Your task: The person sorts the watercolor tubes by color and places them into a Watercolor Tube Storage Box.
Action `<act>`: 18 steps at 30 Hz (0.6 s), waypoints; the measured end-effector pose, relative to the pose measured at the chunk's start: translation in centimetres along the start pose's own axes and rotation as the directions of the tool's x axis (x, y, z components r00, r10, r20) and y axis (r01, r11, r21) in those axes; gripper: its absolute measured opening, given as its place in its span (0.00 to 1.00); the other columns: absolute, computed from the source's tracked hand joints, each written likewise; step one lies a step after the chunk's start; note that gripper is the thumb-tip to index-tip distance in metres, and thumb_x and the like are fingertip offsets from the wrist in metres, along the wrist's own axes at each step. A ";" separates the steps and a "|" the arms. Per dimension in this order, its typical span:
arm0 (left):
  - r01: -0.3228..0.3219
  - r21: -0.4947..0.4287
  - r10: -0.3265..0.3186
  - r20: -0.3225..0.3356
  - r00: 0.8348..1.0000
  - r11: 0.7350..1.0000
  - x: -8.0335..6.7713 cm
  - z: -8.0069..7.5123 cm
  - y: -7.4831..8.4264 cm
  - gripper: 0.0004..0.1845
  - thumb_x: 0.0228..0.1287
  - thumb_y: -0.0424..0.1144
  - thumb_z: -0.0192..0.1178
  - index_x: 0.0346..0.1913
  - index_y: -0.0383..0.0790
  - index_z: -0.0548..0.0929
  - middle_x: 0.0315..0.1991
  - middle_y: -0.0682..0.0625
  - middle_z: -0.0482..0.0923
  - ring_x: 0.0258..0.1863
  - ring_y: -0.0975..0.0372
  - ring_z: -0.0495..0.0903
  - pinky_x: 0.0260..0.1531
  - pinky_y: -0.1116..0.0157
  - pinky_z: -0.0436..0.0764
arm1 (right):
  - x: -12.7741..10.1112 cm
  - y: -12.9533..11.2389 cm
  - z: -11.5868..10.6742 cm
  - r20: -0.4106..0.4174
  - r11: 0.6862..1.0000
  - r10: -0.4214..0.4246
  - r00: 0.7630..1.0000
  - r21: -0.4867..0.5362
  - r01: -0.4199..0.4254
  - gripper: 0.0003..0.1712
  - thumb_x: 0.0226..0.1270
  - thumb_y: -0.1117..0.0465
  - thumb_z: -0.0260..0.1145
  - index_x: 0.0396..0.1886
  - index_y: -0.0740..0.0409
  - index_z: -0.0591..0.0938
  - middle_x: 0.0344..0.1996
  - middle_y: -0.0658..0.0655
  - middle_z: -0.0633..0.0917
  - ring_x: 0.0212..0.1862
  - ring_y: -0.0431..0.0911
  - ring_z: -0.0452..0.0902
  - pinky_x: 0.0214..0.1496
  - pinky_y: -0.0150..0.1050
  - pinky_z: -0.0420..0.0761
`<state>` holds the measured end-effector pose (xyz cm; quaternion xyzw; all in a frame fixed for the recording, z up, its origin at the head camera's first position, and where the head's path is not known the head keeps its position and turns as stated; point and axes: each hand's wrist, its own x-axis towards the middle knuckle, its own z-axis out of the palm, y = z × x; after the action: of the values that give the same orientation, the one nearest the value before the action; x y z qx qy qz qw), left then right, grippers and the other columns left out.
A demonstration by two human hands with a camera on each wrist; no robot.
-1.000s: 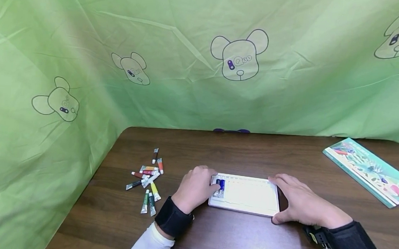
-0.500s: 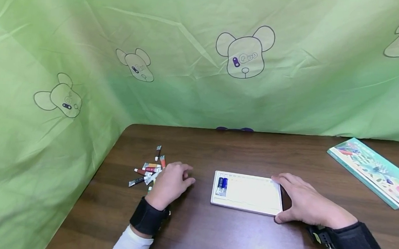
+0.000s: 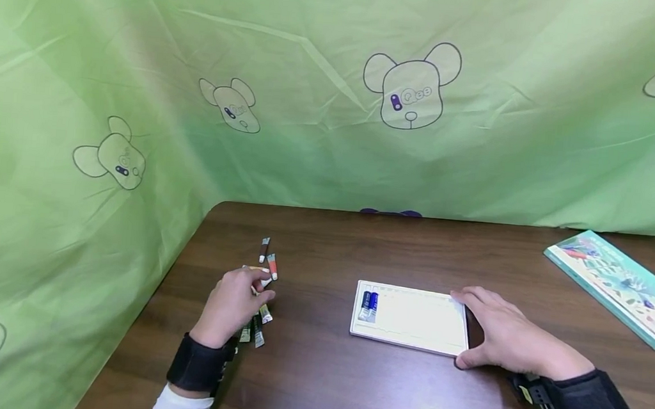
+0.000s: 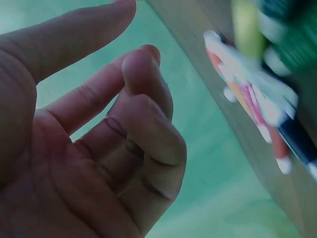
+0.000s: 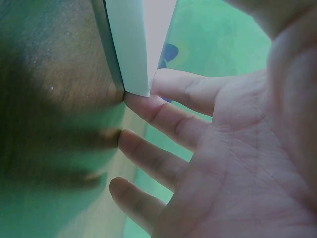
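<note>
Dark wooden table (image 3: 405, 397) against a creased green backdrop (image 3: 310, 132) (printed with cartoon bear heads).

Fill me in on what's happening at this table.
A person is sorting paint tubes. The left hand hovers over a loose pile of paint tubes on the brown table, fingers loosely curled. The right hand rests straight-fingered against the right edge of a white tray, which holds two blue tubes at its left end.

A teal illustrated box lid (image 3: 618, 286) lies on the brown table (image 3: 325, 384) before green sheeting (image 3: 312, 100).
</note>
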<state>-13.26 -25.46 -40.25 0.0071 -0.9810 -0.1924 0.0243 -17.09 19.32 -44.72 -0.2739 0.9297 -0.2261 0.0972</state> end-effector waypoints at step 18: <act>0.159 0.017 -0.159 0.199 0.967 0.987 -1.6 -1.6 -3.6 0.11 0.59 0.38 0.78 0.32 0.43 0.83 0.27 0.54 0.78 0.27 0.62 0.74 0.28 0.65 0.70 | 0.0 0.1 0.1 -0.003 1.000 -0.002 1.000 -0.006 0.002 0.63 0.34 0.39 0.88 0.70 0.64 0.75 0.64 0.65 0.79 0.64 0.67 0.76 0.61 0.67 0.75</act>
<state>-11.59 -29.38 -40.17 0.0665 -0.9748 -0.1932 -0.0895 -17.15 19.36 -44.90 -0.2746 0.9303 -0.2238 0.0950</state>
